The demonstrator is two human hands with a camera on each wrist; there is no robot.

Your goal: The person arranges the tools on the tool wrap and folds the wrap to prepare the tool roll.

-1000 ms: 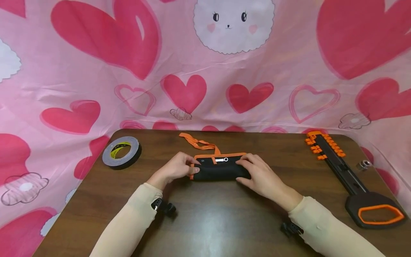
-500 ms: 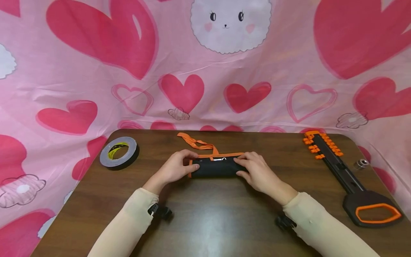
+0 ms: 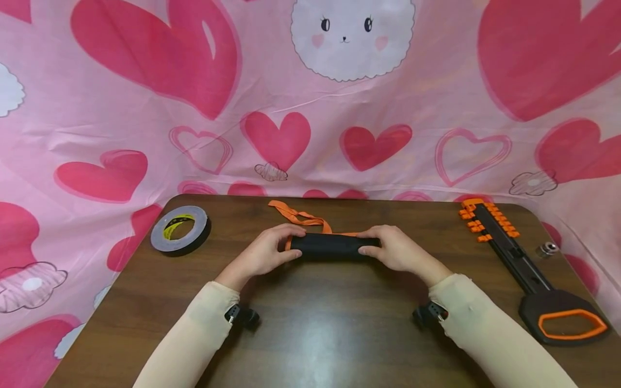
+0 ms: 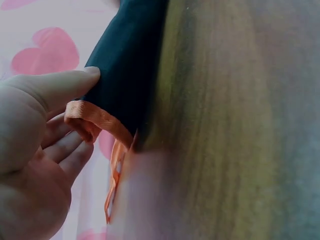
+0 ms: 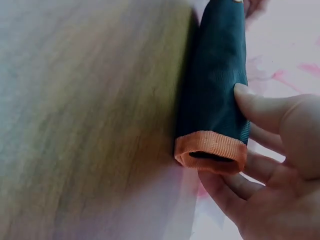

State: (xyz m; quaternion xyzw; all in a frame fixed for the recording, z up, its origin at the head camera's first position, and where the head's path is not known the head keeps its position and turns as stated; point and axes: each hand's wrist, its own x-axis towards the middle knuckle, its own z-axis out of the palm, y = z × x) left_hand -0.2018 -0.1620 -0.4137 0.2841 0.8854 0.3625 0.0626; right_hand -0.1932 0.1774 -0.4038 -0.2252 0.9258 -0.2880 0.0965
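A black fabric pouch (image 3: 332, 248) with orange edging lies rolled into a tube on the wooden table, crosswise before me. My left hand (image 3: 264, 250) holds its left end, thumb on the near side and fingers over the far edge. At the other end my right hand (image 3: 399, 249) grips it the same way. An orange strap (image 3: 297, 215) trails behind the roll. In the left wrist view the thumb presses the black cloth (image 4: 127, 60) near a curled orange edge (image 4: 95, 117). The right wrist view shows the roll's flattened orange-trimmed end (image 5: 210, 142), with fingers beneath it.
A roll of grey-faced tape (image 3: 200, 223) lies at the far left of the brown table (image 3: 310, 323). Along the right is a long black tool (image 3: 516, 258) with orange pieces and an orange-lined handle, a small metal socket (image 3: 549, 249) beside it. Pink heart-patterned cloth (image 3: 330, 97) hangs behind.
Both hands have rolled the pouch away from me; its white zip pull and front face have turned out of sight, leaving plain black cloth on top.
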